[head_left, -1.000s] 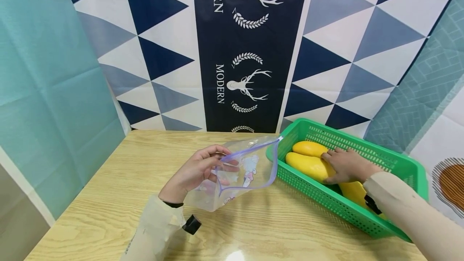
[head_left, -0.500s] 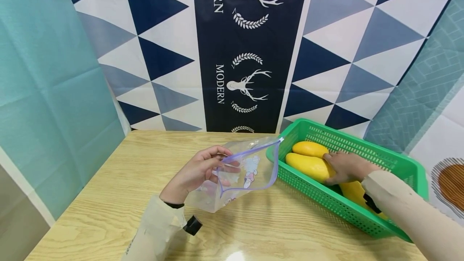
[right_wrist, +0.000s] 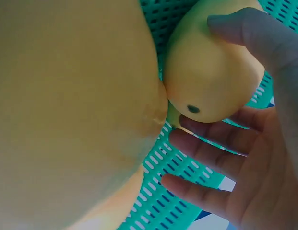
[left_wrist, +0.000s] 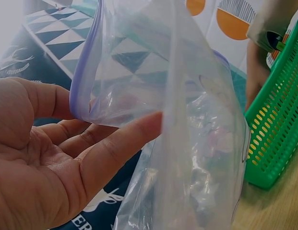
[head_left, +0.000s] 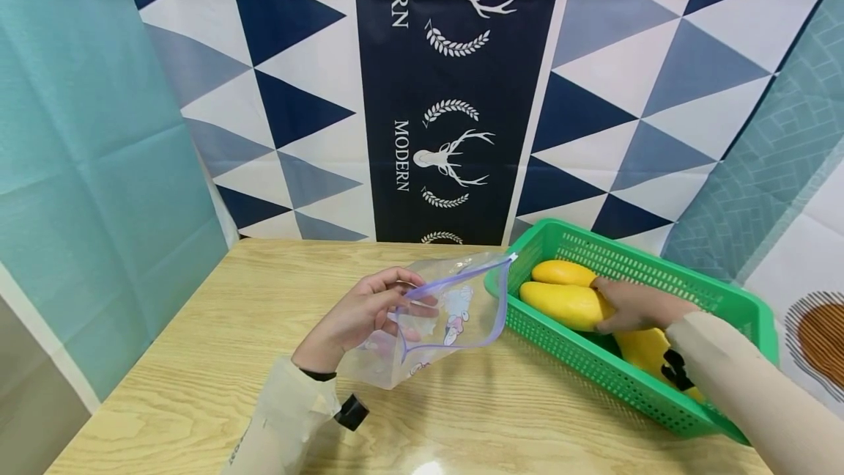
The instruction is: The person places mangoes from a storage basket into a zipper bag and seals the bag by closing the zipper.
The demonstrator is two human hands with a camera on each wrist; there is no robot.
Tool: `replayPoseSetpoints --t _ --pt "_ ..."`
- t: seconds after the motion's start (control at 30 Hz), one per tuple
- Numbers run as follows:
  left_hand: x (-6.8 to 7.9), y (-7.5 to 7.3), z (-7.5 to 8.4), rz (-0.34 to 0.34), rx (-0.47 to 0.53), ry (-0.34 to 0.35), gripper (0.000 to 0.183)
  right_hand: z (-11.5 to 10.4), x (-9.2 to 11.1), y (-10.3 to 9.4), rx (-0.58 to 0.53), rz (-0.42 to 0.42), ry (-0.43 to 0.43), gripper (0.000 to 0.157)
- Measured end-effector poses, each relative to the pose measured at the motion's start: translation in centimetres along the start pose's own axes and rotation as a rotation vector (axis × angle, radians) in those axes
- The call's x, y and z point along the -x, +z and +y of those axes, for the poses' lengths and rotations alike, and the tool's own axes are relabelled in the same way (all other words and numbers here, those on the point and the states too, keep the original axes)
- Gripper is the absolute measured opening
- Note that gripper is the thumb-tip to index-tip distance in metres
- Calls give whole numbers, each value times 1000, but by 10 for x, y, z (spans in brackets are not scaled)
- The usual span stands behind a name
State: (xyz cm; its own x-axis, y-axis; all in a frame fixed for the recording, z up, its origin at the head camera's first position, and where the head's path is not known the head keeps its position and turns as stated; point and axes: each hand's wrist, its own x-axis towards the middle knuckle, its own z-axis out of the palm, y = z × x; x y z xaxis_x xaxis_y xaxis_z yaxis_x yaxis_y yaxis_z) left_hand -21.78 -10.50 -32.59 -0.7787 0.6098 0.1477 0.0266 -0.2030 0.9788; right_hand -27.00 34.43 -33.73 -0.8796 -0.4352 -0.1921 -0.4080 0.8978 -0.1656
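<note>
A clear zip bag (head_left: 455, 314) with a purple zip edge and a printed cartoon gapes towards the right in the head view. My left hand (head_left: 372, 310) grips it at the mouth, several fingers showing through the film. In the left wrist view, fingers (left_wrist: 115, 148) lie along the purple edge and the plastic. Inside the green basket (head_left: 745, 299) are several yellow mangoes. My right hand (head_left: 636, 305) grips the right end of one mango (head_left: 560, 304). The right wrist view has the thumb over this mango (right_wrist: 213, 72) and fingers curled at its far side.
Another mango (head_left: 563, 271) lies behind the gripped one, and a large mango (head_left: 639, 350) sits nearer, partly under the right wrist. The basket stands on the right of the wooden table (head_left: 217, 358). A patterned cloth (head_left: 303, 94) hangs behind the table.
My right hand's fingers have closed in from lying spread over the mangoes to gripping the end of one. The left hand and bag stay nearly still.
</note>
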Motion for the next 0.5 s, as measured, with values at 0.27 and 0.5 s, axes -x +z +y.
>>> replayPoseSetpoints --t 0.27,0.5 --pt "-1 1 -1 -3 1 -9 25 14 5 2 -132 109 -51 73" --pt "-2 1 -1 9 -8 -20 25 19 8 4 -267 196 -84 72"
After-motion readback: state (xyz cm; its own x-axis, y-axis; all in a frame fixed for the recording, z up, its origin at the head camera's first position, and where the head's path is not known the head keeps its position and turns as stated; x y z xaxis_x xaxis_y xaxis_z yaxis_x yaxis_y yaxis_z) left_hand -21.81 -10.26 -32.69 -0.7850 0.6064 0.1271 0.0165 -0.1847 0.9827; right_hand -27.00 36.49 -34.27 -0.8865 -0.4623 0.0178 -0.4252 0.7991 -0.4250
